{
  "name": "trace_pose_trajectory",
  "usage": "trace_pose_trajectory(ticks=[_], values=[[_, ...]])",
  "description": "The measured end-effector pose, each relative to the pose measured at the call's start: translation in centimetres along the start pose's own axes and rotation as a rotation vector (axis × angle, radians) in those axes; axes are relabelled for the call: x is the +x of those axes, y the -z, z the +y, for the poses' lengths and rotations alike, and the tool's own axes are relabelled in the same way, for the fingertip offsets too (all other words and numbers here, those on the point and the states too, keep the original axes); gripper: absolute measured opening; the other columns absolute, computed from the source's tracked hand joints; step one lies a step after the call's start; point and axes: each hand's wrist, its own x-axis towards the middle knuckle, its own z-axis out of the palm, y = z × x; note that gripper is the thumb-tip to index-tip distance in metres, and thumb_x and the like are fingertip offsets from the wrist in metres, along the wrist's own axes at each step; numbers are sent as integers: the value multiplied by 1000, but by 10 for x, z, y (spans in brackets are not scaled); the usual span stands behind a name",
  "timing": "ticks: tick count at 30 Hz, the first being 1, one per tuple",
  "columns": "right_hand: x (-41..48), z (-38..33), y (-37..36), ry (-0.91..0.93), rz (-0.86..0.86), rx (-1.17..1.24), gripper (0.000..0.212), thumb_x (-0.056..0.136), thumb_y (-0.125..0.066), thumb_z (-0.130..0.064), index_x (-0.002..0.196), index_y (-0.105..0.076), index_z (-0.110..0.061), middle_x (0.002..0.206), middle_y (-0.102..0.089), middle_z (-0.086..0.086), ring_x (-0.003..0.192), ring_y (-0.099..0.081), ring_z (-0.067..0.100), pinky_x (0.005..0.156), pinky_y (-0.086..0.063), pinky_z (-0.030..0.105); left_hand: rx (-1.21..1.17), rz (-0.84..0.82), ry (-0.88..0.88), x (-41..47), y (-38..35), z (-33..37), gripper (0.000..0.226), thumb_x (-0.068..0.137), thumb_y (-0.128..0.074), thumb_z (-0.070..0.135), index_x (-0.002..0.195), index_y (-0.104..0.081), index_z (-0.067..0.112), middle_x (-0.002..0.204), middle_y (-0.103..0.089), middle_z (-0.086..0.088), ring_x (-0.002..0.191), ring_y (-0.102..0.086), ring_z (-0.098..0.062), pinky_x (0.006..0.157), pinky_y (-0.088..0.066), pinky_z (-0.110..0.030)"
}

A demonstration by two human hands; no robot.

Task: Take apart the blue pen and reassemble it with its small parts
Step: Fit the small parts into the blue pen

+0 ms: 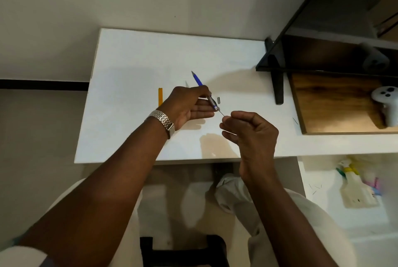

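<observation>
My left hand (189,103) grips the blue pen (199,80) above the white table (129,62), its pointed tip aimed away from me and up-left. A thin dark rod (221,113) sticks out of the pen's near end. My right hand (249,131) is closed, its fingertips pinching the free end of that rod. A small grey cylindrical part (219,100) lies on the table just right of the pen. A small pale pointed piece (186,83) lies left of the pen's tip.
A short orange stick (160,96) lies left of my left hand. A black shelf frame (277,73) stands on the table's right, with a wooden board (336,103) and a white controller (385,103) beyond. A thin dark sliver (295,120) lies near the board.
</observation>
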Motion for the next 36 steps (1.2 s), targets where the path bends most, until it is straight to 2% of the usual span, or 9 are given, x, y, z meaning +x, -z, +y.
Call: trace_pose_trajectory(ticks=[7, 16, 20, 24, 26, 30, 36], values=[[2, 4, -7, 52, 81, -64, 17, 81, -83, 0, 85, -78, -15, 73, -81, 5, 76, -81, 31, 75, -67, 41, -114, -81, 38, -1, 1, -2, 7, 94, -66, 5, 96, -65, -1, 83, -78, -23, 78, -80, -35, 61, -65, -36], [3, 8, -8, 67, 80, -106, 22, 82, -83, -2, 82, -77, -23, 71, -81, -4, 74, -81, 24, 70, -67, 29, -117, -74, 42, -2, 3, -4, 9, 94, -66, 6, 96, -66, -3, 83, -78, -24, 79, -80, -35, 62, -65, -36], [4, 10, -8, 52, 100, -114, 22, 80, -85, -3, 80, -78, -23, 73, -82, 3, 76, -81, 29, 73, -68, 37, -31, -85, 40, -3, -1, -6, 13, 92, -70, 9, 97, -69, -2, 88, -79, -25, 82, -80, -36, 65, -66, -38], [5, 12, -8, 34, 114, -115, 18, 81, -87, -7, 81, -78, -24, 75, -82, 5, 77, -81, 29, 75, -69, 42, 95, -108, 42, -6, -4, -12, 28, 91, -73, 20, 113, -70, 2, 94, -80, -20, 84, -80, -32, 64, -66, -39], [4, 12, -9, 29, 89, -99, 16, 83, -87, -10, 84, -80, -24, 77, -83, 4, 78, -82, 27, 75, -69, 41, 104, -99, 36, -6, -3, -12, 31, 90, -74, 22, 114, -71, 3, 94, -81, -19, 85, -80, -30, 65, -65, -38], [2, 9, -11, 49, -39, -35, 11, 92, -80, -12, 95, -83, -23, 88, -84, 6, 90, -82, 28, 80, -67, 37, 94, -70, 28, -6, 2, -7, 20, 88, -75, 21, 103, -77, 7, 91, -81, -17, 80, -81, -27, 65, -65, -36], [6, 9, -8, -27, -150, 78, 23, 95, -69, 4, 105, -82, -13, 105, -82, 18, 102, -79, 36, 90, -65, 41, 81, -48, 36, -4, 8, -2, 28, 88, -76, 23, 110, -75, 5, 92, -81, -17, 78, -80, -28, 63, -64, -33]])
